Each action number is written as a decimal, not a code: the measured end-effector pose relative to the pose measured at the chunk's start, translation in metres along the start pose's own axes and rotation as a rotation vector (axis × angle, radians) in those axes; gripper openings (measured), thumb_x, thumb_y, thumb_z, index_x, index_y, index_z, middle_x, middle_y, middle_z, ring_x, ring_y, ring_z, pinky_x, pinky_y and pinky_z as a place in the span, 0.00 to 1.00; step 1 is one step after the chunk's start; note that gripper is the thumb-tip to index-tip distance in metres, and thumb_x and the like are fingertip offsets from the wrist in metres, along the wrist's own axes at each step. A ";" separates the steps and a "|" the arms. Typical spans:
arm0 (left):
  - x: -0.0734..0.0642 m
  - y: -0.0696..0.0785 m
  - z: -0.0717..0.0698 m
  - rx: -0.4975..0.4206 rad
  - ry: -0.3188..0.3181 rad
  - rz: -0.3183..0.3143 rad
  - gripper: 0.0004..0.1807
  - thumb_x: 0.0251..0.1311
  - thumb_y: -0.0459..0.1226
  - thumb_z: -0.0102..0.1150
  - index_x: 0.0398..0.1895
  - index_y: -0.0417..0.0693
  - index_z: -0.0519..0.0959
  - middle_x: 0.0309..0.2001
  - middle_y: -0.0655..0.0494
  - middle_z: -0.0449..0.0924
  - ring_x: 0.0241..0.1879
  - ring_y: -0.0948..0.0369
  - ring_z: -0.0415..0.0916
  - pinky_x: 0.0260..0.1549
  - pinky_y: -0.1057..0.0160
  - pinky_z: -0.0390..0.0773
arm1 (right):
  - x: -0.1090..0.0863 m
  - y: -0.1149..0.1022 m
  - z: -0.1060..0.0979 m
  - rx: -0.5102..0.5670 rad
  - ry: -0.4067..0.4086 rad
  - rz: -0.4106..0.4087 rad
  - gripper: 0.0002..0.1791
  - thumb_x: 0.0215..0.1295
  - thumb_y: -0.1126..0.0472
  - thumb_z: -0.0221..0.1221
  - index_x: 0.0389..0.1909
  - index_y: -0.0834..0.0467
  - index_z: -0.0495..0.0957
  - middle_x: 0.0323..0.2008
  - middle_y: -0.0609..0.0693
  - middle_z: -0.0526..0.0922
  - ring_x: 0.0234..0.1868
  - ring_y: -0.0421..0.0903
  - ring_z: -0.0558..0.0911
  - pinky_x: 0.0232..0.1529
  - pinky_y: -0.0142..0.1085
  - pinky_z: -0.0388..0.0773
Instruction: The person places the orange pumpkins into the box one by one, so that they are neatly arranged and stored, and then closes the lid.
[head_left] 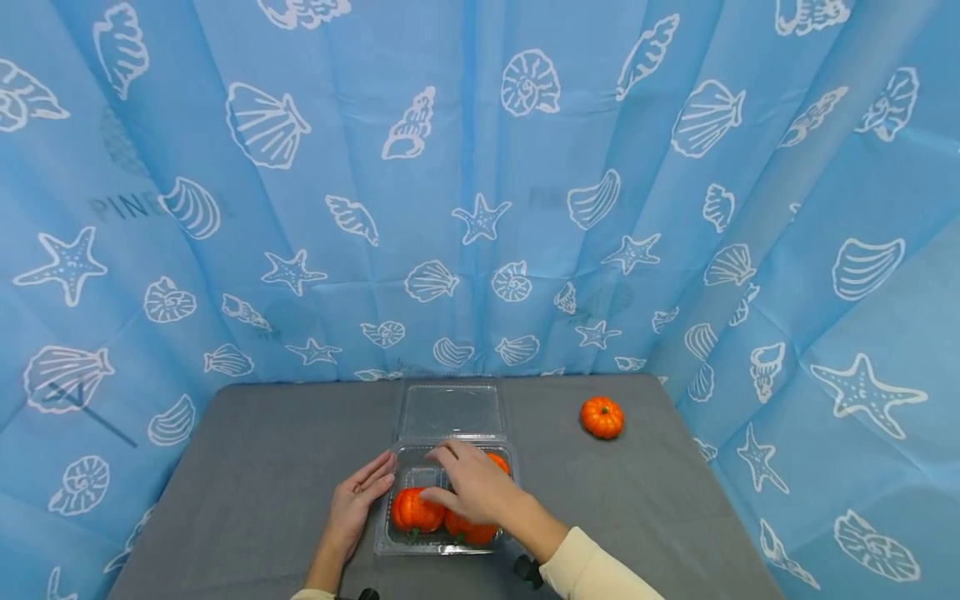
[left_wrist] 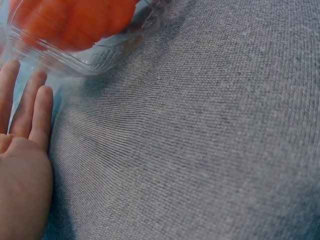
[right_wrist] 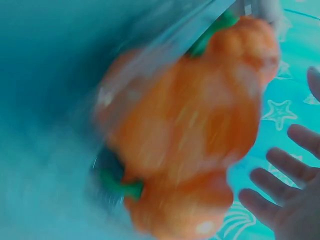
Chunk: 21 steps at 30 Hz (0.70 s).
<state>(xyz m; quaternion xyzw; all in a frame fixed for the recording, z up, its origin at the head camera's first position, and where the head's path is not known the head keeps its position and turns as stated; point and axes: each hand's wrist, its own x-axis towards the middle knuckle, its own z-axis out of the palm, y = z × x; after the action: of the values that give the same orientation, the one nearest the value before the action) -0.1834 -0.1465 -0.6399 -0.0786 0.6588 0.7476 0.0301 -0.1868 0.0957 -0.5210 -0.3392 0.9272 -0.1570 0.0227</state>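
We see, largest of all, a blue curtain [head_left: 465,179] printed with white shells and starfish, hanging in folds behind and along both sides. In front of it we have the bench [head_left: 285,475], covered in grey cloth whose weave shows closely in the left wrist view.

On the bench, near its front and about the middle, lies a clear plastic container [head_left: 442,550]. Its lid [head_left: 452,410] is folded back toward the curtain, and we look straight into the base.

Next come the two hands. A pale sleeve [head_left: 592,571] covers the right forearm. The right hand [head_left: 476,485] is over the base, its fingers spread and relaxed, just by the pumpkins; the right wrist view is blurred, yet we make out the outstretched fingers there. The left hand [head_left: 354,502] is at the container's left wall, fingers straight, fingertips against or just beside the plastic; we cannot tell which.

Last, the orange toy pumpkins. Inside the base we count three: the front left pumpkin [head_left: 416,512], the front right pumpkin [head_left: 470,533] beside it, partly hidden by the right hand, and the rear right pumpkin [head_left: 498,461], mostly hidden. A loose pumpkin [head_left: 602,417] sits on the bench, well apart to the right of the container.
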 end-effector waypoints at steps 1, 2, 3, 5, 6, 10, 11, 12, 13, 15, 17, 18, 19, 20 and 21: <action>0.000 0.000 0.000 -0.003 0.000 -0.002 0.30 0.62 0.38 0.70 0.68 0.46 0.76 0.65 0.49 0.79 0.56 0.76 0.80 0.54 0.81 0.75 | -0.001 0.003 0.000 -0.035 0.012 0.003 0.32 0.73 0.35 0.53 0.67 0.50 0.72 0.65 0.50 0.76 0.63 0.48 0.78 0.65 0.46 0.78; 0.000 0.000 0.000 -0.003 0.000 -0.003 0.30 0.62 0.37 0.70 0.68 0.46 0.76 0.65 0.49 0.79 0.56 0.76 0.81 0.53 0.80 0.76 | -0.001 0.006 -0.001 -0.075 0.025 0.004 0.32 0.73 0.34 0.52 0.68 0.50 0.72 0.66 0.51 0.75 0.66 0.50 0.77 0.66 0.47 0.77; 0.000 -0.001 0.000 -0.003 -0.002 -0.001 0.30 0.62 0.37 0.69 0.68 0.46 0.76 0.65 0.49 0.79 0.56 0.75 0.81 0.53 0.80 0.76 | -0.002 0.009 -0.001 -0.111 0.035 0.007 0.33 0.73 0.33 0.51 0.69 0.50 0.71 0.68 0.52 0.74 0.67 0.52 0.76 0.68 0.49 0.76; 0.000 -0.001 -0.001 -0.011 -0.003 -0.003 0.29 0.62 0.36 0.69 0.68 0.46 0.76 0.65 0.49 0.80 0.56 0.74 0.82 0.53 0.80 0.76 | -0.002 0.016 -0.002 -0.163 0.046 0.017 0.35 0.73 0.31 0.49 0.70 0.50 0.69 0.71 0.53 0.71 0.72 0.55 0.72 0.71 0.52 0.73; 0.000 -0.001 -0.001 -0.013 -0.003 -0.002 0.29 0.63 0.36 0.69 0.68 0.45 0.76 0.64 0.49 0.80 0.55 0.74 0.82 0.53 0.80 0.76 | -0.003 0.019 -0.002 -0.177 0.046 0.023 0.36 0.74 0.31 0.48 0.72 0.50 0.68 0.73 0.54 0.69 0.73 0.57 0.70 0.72 0.53 0.71; 0.000 -0.001 -0.001 -0.015 0.001 -0.009 0.29 0.63 0.36 0.69 0.68 0.46 0.76 0.64 0.50 0.80 0.55 0.74 0.82 0.53 0.79 0.77 | -0.004 0.033 0.000 -0.214 0.049 0.043 0.39 0.74 0.30 0.46 0.75 0.49 0.64 0.77 0.56 0.63 0.77 0.61 0.65 0.74 0.57 0.67; 0.000 -0.001 -0.001 -0.011 -0.002 -0.009 0.29 0.63 0.36 0.69 0.68 0.46 0.76 0.64 0.51 0.80 0.55 0.75 0.82 0.53 0.79 0.76 | -0.004 0.037 0.001 -0.222 0.054 0.047 0.39 0.74 0.30 0.47 0.76 0.49 0.63 0.77 0.56 0.62 0.77 0.62 0.64 0.74 0.58 0.66; 0.001 -0.001 -0.002 -0.007 -0.004 -0.011 0.29 0.63 0.36 0.68 0.68 0.46 0.76 0.64 0.51 0.80 0.56 0.75 0.81 0.53 0.79 0.76 | -0.005 0.040 0.001 -0.237 0.056 0.051 0.39 0.74 0.30 0.47 0.77 0.48 0.62 0.78 0.56 0.61 0.77 0.62 0.64 0.75 0.58 0.65; 0.001 0.000 -0.001 -0.005 -0.009 -0.013 0.29 0.63 0.36 0.68 0.69 0.46 0.76 0.65 0.51 0.80 0.56 0.76 0.81 0.54 0.80 0.76 | -0.005 0.044 0.001 -0.250 0.060 0.055 0.39 0.73 0.30 0.47 0.77 0.48 0.61 0.78 0.56 0.61 0.77 0.62 0.64 0.75 0.59 0.65; 0.001 0.000 -0.001 -0.009 -0.011 -0.012 0.29 0.63 0.37 0.68 0.69 0.46 0.76 0.65 0.51 0.80 0.56 0.76 0.81 0.54 0.79 0.76 | -0.006 0.051 0.001 -0.255 0.071 0.056 0.39 0.73 0.32 0.49 0.78 0.49 0.60 0.79 0.57 0.60 0.78 0.63 0.63 0.75 0.60 0.64; 0.001 0.000 -0.001 -0.016 -0.011 -0.008 0.29 0.63 0.36 0.68 0.69 0.46 0.76 0.65 0.50 0.80 0.56 0.75 0.81 0.54 0.79 0.76 | -0.005 0.058 -0.001 -0.255 0.081 0.057 0.40 0.73 0.32 0.50 0.78 0.49 0.59 0.79 0.58 0.58 0.78 0.64 0.62 0.75 0.62 0.62; 0.001 0.000 -0.001 -0.019 -0.011 -0.006 0.29 0.63 0.36 0.68 0.68 0.45 0.76 0.65 0.50 0.80 0.55 0.75 0.82 0.54 0.79 0.77 | -0.005 0.061 -0.003 -0.252 0.082 0.061 0.40 0.73 0.32 0.50 0.78 0.49 0.59 0.79 0.59 0.57 0.78 0.65 0.61 0.75 0.63 0.62; 0.001 0.000 -0.001 -0.021 -0.011 -0.002 0.29 0.63 0.36 0.68 0.68 0.45 0.76 0.65 0.49 0.80 0.55 0.74 0.82 0.54 0.79 0.77 | -0.005 0.065 -0.004 -0.250 0.085 0.065 0.40 0.74 0.33 0.50 0.78 0.49 0.58 0.79 0.59 0.56 0.78 0.65 0.60 0.75 0.64 0.61; 0.001 0.000 -0.001 -0.020 -0.011 0.002 0.29 0.63 0.36 0.69 0.68 0.45 0.76 0.65 0.49 0.80 0.55 0.74 0.82 0.54 0.79 0.77 | -0.006 0.068 -0.005 -0.242 0.090 0.073 0.40 0.74 0.33 0.50 0.78 0.49 0.58 0.80 0.60 0.56 0.78 0.66 0.59 0.75 0.65 0.60; 0.001 0.000 -0.001 -0.017 -0.013 0.005 0.29 0.63 0.36 0.69 0.68 0.45 0.76 0.65 0.49 0.79 0.55 0.75 0.82 0.54 0.79 0.76 | -0.006 0.072 -0.006 -0.237 0.092 0.085 0.40 0.73 0.32 0.49 0.79 0.50 0.58 0.80 0.60 0.55 0.78 0.67 0.59 0.75 0.66 0.59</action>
<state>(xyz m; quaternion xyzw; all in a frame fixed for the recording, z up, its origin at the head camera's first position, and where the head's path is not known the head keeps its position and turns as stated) -0.1844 -0.1473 -0.6406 -0.0724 0.6524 0.7537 0.0321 -0.2275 0.1530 -0.5375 -0.2926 0.9528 -0.0605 -0.0534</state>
